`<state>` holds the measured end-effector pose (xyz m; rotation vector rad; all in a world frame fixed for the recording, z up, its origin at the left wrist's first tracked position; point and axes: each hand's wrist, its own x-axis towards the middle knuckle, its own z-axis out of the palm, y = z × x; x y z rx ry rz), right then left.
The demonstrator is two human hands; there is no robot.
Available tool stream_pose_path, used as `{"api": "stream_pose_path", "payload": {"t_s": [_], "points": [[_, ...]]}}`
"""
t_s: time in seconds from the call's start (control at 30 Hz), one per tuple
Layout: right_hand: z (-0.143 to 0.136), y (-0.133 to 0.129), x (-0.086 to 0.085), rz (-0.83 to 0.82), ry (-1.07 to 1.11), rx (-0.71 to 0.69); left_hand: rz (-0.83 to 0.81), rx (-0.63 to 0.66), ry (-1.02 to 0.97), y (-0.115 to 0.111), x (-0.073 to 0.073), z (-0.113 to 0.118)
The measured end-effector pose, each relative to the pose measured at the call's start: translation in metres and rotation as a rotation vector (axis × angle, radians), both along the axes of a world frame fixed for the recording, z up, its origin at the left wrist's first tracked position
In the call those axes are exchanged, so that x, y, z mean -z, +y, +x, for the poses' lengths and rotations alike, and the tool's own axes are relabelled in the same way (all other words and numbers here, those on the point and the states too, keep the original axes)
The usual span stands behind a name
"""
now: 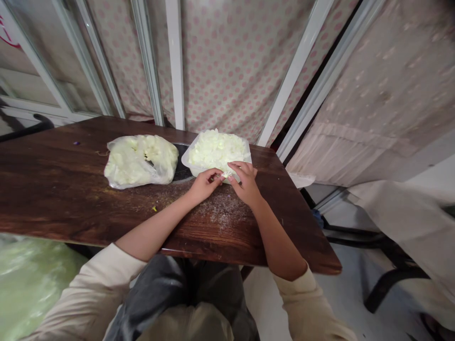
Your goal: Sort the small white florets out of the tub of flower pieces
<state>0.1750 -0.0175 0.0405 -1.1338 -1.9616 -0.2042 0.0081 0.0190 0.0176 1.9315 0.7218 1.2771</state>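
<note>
Between my two hands is a small pale yellow-white flower-like piece [226, 174] with thin petal-like folds. My left hand [206, 183] pinches its left side with thumb and forefinger. My right hand [246, 181] has its thumb at the right side of the piece and its fingers curled above it. Both hands are at the front edge of a white plastic tub [194, 169], heaped with similar pale pieces [218, 147]. To the left sits a clear plastic bag [140, 161] full of pale yellow-white pieces.
A dark tray [181, 163] lies between bag and tub. Whitish crumbs [227, 210] are scattered over the brown wooden table [64, 189]. A large yellow-green plastic bag [35, 284] bulges at lower left. Curtained glass panels [234, 61] stand behind; a black chair frame [391, 279] is at right.
</note>
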Motion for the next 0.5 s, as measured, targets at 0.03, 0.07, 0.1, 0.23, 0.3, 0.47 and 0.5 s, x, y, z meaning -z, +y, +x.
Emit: {"api": "stream_pose_path", "payload": {"t_s": [0.03, 0.07, 0.1, 0.23, 0.3, 0.47, 0.5], "points": [[-0.0012, 0.0006, 0.0001, -0.031, 0.007, -0.028, 0.002, 0.007, 0.003, 0.0002, 0.0003, -0.0001], [-0.0018, 0.0020, 0.0005, -0.060, 0.024, -0.050, 0.003, 0.012, 0.005, 0.0003, 0.0007, -0.0002], [-0.0019, 0.0038, 0.0009, -0.083, 0.050, -0.069, 0.004, 0.015, 0.005, 0.0004, 0.0011, -0.0001], [-0.0011, 0.0092, 0.0014, -0.116, 0.202, -0.126, 0.008, 0.008, -0.003, -0.0003, 0.0017, 0.0003], [-0.0014, 0.0094, 0.0017, -0.120, 0.253, -0.143, 0.008, -0.003, 0.000, -0.0007, 0.0018, 0.0003], [-0.0025, 0.0088, 0.0046, -0.097, 0.308, -0.137, 0.017, 0.006, 0.035, -0.0003, 0.0022, -0.0002], [-0.0027, 0.0088, 0.0050, -0.096, 0.320, -0.131, 0.019, 0.012, 0.039, -0.0005, 0.0021, -0.0002]]}}
